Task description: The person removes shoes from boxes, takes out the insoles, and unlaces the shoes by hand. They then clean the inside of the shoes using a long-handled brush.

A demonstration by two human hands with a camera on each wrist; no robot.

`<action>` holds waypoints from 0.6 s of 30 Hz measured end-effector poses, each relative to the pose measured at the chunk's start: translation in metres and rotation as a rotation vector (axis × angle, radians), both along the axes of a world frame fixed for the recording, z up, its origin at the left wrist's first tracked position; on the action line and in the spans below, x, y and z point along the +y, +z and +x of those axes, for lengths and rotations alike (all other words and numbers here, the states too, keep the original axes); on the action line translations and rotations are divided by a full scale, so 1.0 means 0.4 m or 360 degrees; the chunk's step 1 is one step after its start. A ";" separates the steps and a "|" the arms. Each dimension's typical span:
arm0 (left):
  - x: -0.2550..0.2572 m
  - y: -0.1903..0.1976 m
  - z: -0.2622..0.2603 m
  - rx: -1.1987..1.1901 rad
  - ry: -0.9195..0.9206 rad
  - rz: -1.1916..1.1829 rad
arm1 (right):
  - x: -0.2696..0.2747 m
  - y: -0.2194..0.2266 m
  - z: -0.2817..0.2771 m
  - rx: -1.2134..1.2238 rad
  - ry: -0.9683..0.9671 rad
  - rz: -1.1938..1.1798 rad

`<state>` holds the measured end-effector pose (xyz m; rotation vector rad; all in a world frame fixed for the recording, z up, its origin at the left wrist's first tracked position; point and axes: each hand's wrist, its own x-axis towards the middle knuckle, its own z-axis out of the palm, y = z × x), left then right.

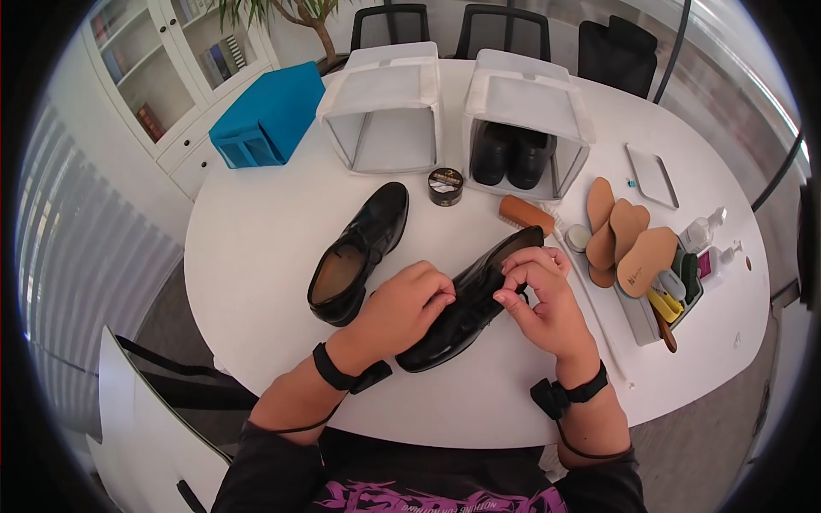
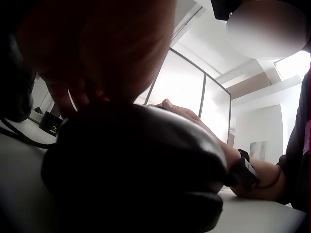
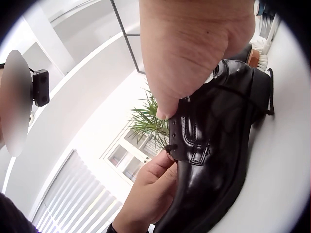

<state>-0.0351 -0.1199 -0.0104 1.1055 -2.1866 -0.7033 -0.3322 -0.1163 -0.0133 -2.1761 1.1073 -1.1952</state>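
A glossy black lace-up dress shoe (image 1: 446, 329) stands on the table, toe toward the person. Beside its lacing my left hand (image 1: 402, 303) has curled fingers, thumb against forefinger, pinching the black shoelace (image 3: 170, 147) at the lower eyelets. Higher up, by the shoe's opening, my right hand (image 1: 547, 299) bends its fingers and thumb at the upper eyelet flap; its fingertips are partly hidden, and I cannot tell what they pinch. A loose lace end hangs along the shoe's side in the right wrist view. The matching black shoe (image 1: 363, 252) stands to the left.
Behind are a round polish tin (image 1: 445, 186), a wooden brush (image 1: 525, 214) and two pale shoe boxes (image 1: 385, 77), one holding black shoes (image 1: 511, 158). A blue case (image 1: 274, 111) stands back left. Tan insoles (image 1: 646, 261) and a caddy (image 1: 640, 318) lie right, near pump bottles (image 1: 720, 261).
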 end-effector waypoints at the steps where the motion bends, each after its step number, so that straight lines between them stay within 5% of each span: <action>1: 0.004 -0.012 -0.009 0.0000 -0.0004 0.0000 | 0.000 0.001 0.000 -0.0006 0.0010 0.0007; 3: 0.010 -0.045 -0.021 0.0407 0.0229 0.0101 | 0.001 0.002 -0.002 -0.0009 0.0021 0.0014; 7: 0.006 -0.002 -0.004 0.0575 0.0347 0.0220 | 0.000 0.007 -0.003 0.0009 0.0038 0.0010; 12: 0.002 -0.029 0.056 -0.0206 0.0409 -0.0533 | 0.001 0.007 -0.008 0.0044 0.0027 0.0010; 13: 0.009 -0.010 0.041 -0.0281 0.0522 -0.0303 | 0.001 0.006 -0.010 0.0051 0.0029 -0.0011; 14: 0.009 0.007 0.018 -0.0281 0.0522 -0.0300 | 0.000 0.006 -0.011 0.0056 0.0030 -0.0035; 16: 0.002 0.029 -0.019 0.0331 0.0258 -0.0505 | 0.001 0.009 -0.010 0.0060 0.0027 -0.0034; 18: 0.008 0.022 -0.019 0.0324 0.0121 -0.0426 | 0.003 0.012 -0.009 0.0063 0.0024 -0.0035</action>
